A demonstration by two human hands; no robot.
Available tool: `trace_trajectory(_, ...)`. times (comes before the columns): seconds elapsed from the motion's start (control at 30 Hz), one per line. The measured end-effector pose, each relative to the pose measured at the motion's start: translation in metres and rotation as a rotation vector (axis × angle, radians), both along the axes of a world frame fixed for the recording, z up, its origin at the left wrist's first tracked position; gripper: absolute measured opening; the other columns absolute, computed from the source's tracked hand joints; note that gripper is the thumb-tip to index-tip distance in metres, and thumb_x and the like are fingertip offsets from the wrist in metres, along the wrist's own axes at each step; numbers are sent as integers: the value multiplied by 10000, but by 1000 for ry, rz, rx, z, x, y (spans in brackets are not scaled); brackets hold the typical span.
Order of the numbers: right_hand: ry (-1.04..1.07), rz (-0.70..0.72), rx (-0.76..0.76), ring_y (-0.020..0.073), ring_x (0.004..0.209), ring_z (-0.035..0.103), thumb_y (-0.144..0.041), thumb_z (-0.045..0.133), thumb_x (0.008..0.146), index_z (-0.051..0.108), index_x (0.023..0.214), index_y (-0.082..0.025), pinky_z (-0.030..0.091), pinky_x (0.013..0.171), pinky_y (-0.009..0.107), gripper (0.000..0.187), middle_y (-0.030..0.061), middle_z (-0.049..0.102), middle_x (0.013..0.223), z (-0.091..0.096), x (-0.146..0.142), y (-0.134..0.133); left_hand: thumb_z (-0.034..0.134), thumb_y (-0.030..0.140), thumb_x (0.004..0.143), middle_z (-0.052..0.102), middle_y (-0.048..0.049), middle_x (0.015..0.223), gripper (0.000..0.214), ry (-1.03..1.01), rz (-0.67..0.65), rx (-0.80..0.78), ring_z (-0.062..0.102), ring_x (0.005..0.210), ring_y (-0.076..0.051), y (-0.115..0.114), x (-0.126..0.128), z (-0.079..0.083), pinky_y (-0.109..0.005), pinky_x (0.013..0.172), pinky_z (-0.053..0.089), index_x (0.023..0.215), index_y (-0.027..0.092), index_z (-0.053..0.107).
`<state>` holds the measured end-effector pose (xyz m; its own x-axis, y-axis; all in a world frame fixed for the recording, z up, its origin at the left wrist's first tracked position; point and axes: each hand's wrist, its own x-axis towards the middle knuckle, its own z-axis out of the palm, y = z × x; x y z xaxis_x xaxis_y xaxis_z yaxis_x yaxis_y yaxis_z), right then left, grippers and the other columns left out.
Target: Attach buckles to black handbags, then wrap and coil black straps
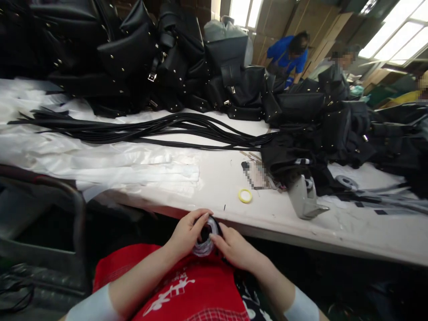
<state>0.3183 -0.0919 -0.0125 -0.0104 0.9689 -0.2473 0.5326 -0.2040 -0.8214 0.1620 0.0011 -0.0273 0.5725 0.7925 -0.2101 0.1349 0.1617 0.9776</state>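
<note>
In front of my red apron, just below the table's near edge, a roll of clear tape (203, 250) with a dark centre is held in both hands. My left hand (186, 234) grips its left side, fingers curled over the rim. My right hand (236, 247) has its thumb on the right side of the roll, with the other fingers mostly hidden behind it. Something dark shows along the roll's upper right edge; I cannot make out what it is. Beyond the roll, a thin yellow ring (245, 196) lies flat on the white table (217, 187).
A tape dispenser (302, 200) stands at the right. Long black straps (167, 129) stretch across the table, with white strips (160, 174) on the left. Black bags (234, 84) are piled behind. A metal chair frame (78, 223) is at lower left. Several people are in the background.
</note>
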Motion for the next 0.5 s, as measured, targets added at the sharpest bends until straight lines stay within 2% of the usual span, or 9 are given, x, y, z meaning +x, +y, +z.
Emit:
trace_trajectory(0.07, -73, 35, -76, 246, 921, 655, -401, 444, 962, 616, 1096, -164, 466, 817, 327, 322, 119, 709, 1026, -2, -12, 5, 578, 518, 866, 582, 17, 627, 409, 12, 67, -36, 476, 448, -122, -4, -12, -9, -222, 446, 389, 1044, 157, 653)
trace_trajectory(0.17, -113, 160, -200, 199, 708, 636, -421, 420, 966, 619, 970, -154, 426, 647, 271, 333, 78, 704, 798, -3, -20, 12, 582, 561, 849, 582, 25, 626, 414, 57, 33, -57, 512, 493, -142, -6, -32, -18, -238, 493, 423, 996, 176, 622)
trace_trajectory(0.23, -150, 254, -210, 180, 659, 608, -464, 433, 953, 624, 951, -156, 375, 575, 251, 362, 71, 695, 780, -4, -24, 14, 598, 582, 829, 586, 23, 621, 398, 94, -15, -53, 540, 535, -156, -6, -42, -20, -247, 532, 448, 885, 188, 593)
trace_trajectory(0.33, -206, 315, -208, 168, 646, 579, -548, 483, 910, 649, 932, -154, 333, 524, 242, 428, 81, 694, 821, -6, -27, 15, 575, 637, 813, 556, 35, 568, 435, 156, -66, -76, 530, 508, -160, -6, -52, -20, -252, 521, 440, 792, 204, 543)
trace_trajectory(0.43, -107, 274, -254, 138, 607, 570, -590, 572, 853, 669, 1041, -170, 359, 509, 216, 471, 37, 689, 765, -4, -14, 21, 534, 691, 797, 537, 44, 553, 482, 183, -97, -107, 508, 468, -156, -8, -56, -21, -252, 487, 418, 824, 212, 572)
trace_trajectory(0.5, -86, 114, -218, 125, 608, 591, -538, 582, 871, 660, 1122, -176, 404, 538, 201, 447, 16, 689, 744, 2, 11, 31, 526, 710, 780, 535, 46, 551, 508, 188, -100, -110, 501, 463, -154, -8, -58, -21, -249, 482, 409, 863, 215, 604)
